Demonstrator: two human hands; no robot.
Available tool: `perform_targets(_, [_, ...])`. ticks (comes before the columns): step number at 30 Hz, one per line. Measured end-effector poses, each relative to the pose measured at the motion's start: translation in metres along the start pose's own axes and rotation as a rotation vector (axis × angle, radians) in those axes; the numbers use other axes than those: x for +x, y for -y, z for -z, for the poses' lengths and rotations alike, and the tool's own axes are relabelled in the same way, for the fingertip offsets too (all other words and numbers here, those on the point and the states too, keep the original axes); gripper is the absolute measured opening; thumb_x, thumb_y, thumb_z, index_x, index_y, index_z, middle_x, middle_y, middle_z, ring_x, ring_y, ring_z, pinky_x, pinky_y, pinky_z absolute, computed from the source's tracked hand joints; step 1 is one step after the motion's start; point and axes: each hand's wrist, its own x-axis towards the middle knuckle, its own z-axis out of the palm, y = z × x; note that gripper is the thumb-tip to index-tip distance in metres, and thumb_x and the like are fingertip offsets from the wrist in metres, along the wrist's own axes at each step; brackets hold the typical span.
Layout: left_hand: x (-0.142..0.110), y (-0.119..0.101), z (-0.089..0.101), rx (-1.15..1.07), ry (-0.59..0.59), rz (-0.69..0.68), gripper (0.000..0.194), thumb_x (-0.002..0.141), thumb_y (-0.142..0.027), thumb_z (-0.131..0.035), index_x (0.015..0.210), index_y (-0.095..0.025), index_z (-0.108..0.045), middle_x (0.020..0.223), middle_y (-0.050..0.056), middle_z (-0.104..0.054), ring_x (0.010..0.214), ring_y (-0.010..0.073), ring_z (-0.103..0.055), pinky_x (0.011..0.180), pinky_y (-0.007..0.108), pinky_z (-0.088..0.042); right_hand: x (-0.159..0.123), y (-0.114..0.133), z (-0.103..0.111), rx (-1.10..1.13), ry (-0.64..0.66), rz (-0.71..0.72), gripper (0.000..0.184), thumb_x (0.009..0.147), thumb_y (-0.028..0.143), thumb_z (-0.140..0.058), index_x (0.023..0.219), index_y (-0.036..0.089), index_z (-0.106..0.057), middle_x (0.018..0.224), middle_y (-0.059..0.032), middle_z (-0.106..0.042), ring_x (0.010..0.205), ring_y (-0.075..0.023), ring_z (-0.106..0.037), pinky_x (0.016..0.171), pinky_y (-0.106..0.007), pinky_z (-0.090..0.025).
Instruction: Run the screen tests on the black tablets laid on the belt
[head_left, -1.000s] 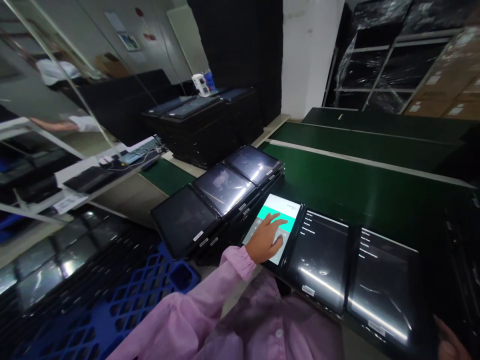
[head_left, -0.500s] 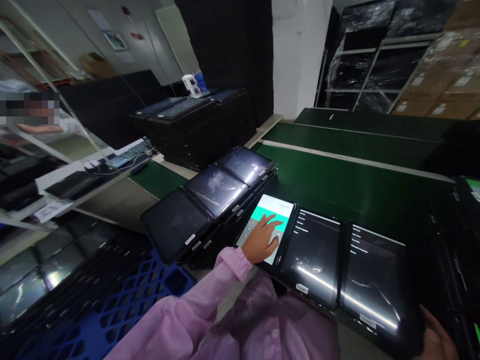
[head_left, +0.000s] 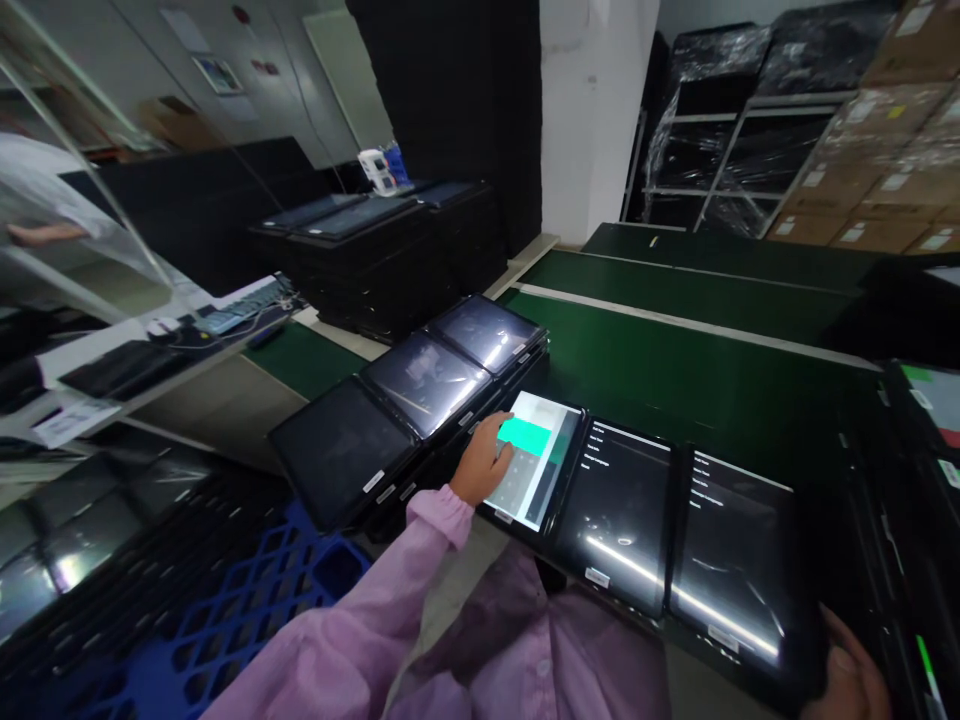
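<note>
Three tablets lie side by side at the near edge of a green belt (head_left: 675,360). The left tablet (head_left: 541,462) is lit, showing a white, teal and grey screen. My left hand (head_left: 481,462), in a pink sleeve, rests at that tablet's left edge with its fingers curled over the rim. The middle tablet (head_left: 622,520) and the right tablet (head_left: 739,555) are dark with short lines of white text. At the bottom right corner my right hand (head_left: 844,680) holds the right tablet's near corner, thumb on top; most of this hand is out of frame.
Low stacks of dark tablets (head_left: 420,380) sit left of the lit one, above a blue pallet (head_left: 247,620). Taller black stacks (head_left: 390,250) stand behind. More lit tablets (head_left: 934,400) are at the far right. A keyboard (head_left: 240,310) lies on a left shelf; another person's arm (head_left: 37,235) shows beyond.
My left hand has slid from the lit screen's keypad to the tablet's left edge, and the screen's layout has changed. My right hand has come further into view at the bottom right.
</note>
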Motion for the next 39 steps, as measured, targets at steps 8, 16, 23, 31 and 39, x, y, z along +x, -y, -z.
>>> perform_targets(8, [0.016, 0.016, 0.005, -0.084, -0.028, 0.058, 0.049, 0.094, -0.017, -0.051, 0.143, -0.017, -0.047, 0.144, 0.015, -0.062, 0.139, 0.0246, -0.058, 0.121, 0.049, -0.044, 0.023, 0.016, 0.001, -0.370, 0.262, 0.135, 0.093, 0.092, 0.073, -0.048, 0.148, -0.001, -0.050, 0.142, -0.0312, -0.055, 0.133, -0.0497, -0.052, 0.112, -0.067, -0.040])
perform_targets(16, [0.020, 0.014, -0.002, 0.007, -0.019, -0.022, 0.047, 0.091, -0.010, -0.051, 0.137, -0.016, -0.050, 0.134, 0.015, -0.067, 0.130, 0.0277, -0.062, 0.116, 0.051, -0.048, 0.039, 0.056, -0.038, -0.384, 0.268, 0.555, 0.053, 0.103, 0.049, -0.039, 0.134, 0.013, -0.063, 0.128, -0.0166, -0.068, 0.116, -0.0328, -0.066, 0.102, -0.049, -0.053])
perform_targets(23, [0.026, 0.008, 0.001, 0.017, 0.048, -0.048, 0.042, 0.089, -0.007, -0.050, 0.129, -0.015, -0.058, 0.132, 0.016, -0.066, 0.136, 0.0291, -0.058, 0.119, 0.053, -0.046, 0.054, 0.064, -0.060, -0.243, 0.244, 0.500, 0.046, 0.100, 0.046, -0.045, 0.130, 0.018, -0.066, 0.125, -0.0132, -0.071, 0.117, -0.0300, -0.067, 0.106, -0.047, -0.051])
perform_targets(31, [0.032, -0.069, -0.036, -0.060, 0.303, -0.269, 0.049, 0.090, -0.008, -0.050, 0.137, -0.017, -0.056, 0.141, 0.013, -0.063, 0.150, 0.0242, -0.046, 0.123, 0.045, -0.045, 0.070, 0.061, -0.086, -0.189, 0.244, 0.522, 0.038, 0.098, 0.035, -0.043, 0.123, 0.018, -0.066, 0.117, -0.0129, -0.074, 0.111, -0.0273, -0.070, 0.102, -0.047, -0.054])
perform_targets(39, [0.029, -0.071, -0.052, -0.073, 0.283, -0.326, 0.045, 0.090, -0.008, -0.050, 0.133, -0.016, -0.059, 0.136, 0.014, -0.066, 0.146, 0.0272, -0.049, 0.123, 0.050, -0.044, 0.085, 0.054, -0.091, -0.396, 0.259, 0.705, 0.042, 0.092, 0.015, -0.037, 0.122, 0.017, -0.066, 0.115, -0.0123, -0.074, 0.110, -0.0256, -0.069, 0.101, -0.046, -0.056])
